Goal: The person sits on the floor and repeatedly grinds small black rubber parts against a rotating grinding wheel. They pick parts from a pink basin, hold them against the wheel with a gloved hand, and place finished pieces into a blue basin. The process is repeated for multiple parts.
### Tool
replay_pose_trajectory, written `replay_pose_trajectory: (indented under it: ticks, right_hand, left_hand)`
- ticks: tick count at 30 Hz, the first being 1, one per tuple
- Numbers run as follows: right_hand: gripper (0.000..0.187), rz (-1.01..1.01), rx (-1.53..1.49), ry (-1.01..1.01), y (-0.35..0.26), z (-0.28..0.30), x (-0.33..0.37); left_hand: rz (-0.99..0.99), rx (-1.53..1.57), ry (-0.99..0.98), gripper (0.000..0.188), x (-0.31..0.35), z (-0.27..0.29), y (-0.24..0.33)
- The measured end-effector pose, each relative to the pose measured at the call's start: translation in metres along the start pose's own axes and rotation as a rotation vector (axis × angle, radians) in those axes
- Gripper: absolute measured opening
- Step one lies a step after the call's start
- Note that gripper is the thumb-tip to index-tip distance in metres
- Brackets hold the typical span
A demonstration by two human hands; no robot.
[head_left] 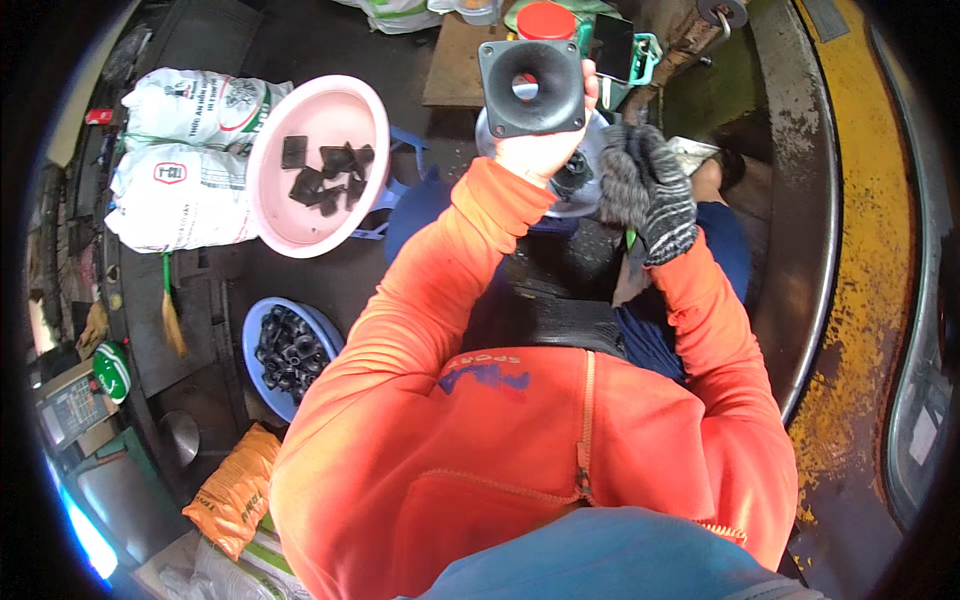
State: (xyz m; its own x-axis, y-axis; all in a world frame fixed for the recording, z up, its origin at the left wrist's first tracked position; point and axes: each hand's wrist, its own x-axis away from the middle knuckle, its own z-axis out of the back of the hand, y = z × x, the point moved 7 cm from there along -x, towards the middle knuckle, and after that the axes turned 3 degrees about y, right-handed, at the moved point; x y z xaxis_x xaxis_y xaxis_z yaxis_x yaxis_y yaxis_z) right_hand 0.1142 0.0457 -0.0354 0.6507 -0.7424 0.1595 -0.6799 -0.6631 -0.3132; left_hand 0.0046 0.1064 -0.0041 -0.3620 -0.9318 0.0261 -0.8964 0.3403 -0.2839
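Your left hand [540, 150] is closed round a black square horn part [532, 87], w/ round flared throat, held up in front of you, above the metal disc [590, 190] on your lap. Your right hand [655, 190], in a grey knit glove, is curled shut just beside it; can't tell what it grips.

Progress, judging by the bins: pink basin [350, 105], left of you, holds only a few flat black square pieces [325, 170], mostly bare. Blue basin [258, 340], lower left, is well filled w/ black tubular parts [290, 350]. So prob. early/mid batch, this piece in work.
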Motion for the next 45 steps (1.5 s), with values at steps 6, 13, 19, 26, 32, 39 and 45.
replay_pose_trajectory:
  ticks: [6, 13, 19, 26, 32, 39, 45]
  right_hand:
    - [0.029, 0.316, 0.146, 0.379, -0.030, -0.002, 0.011]
    - [0.035, 0.528, 0.645, 0.569, -0.052, -0.025, 0.018]
    - [0.032, 0.330, 0.352, 0.478, -0.055, -0.009, 0.011]
    - [0.038, 0.653, 1.325, 0.764, -0.073, -0.015, 0.016]
    - [0.032, 0.762, 1.944, 0.306, -0.068, -0.045, 0.020]
    - [0.034, 0.838, 2.226, 0.260, -0.057, -0.062, 0.024]
    - [0.035, 0.751, 2.208, 0.296, -0.048, -0.067, 0.017]
  left_hand:
    - [0.021, 0.055, 0.103, 0.045, -0.004, 0.011, 0.006]
    - [-0.430, -1.465, 0.128, 0.048, 0.003, -0.005, 0.006]
    - [-0.037, -1.047, -0.035, 0.053, 0.004, -0.008, -0.012]
    - [0.245, -0.573, 0.065, 0.065, 0.008, 0.007, -0.018]
    - [0.270, -0.748, 0.159, 0.053, 0.004, 0.009, 0.010]
    - [0.356, -0.873, 0.188, 0.055, 0.008, 0.011, 0.003]
    - [0.221, -0.815, 0.116, 0.039, 0.010, 0.000, 0.008]
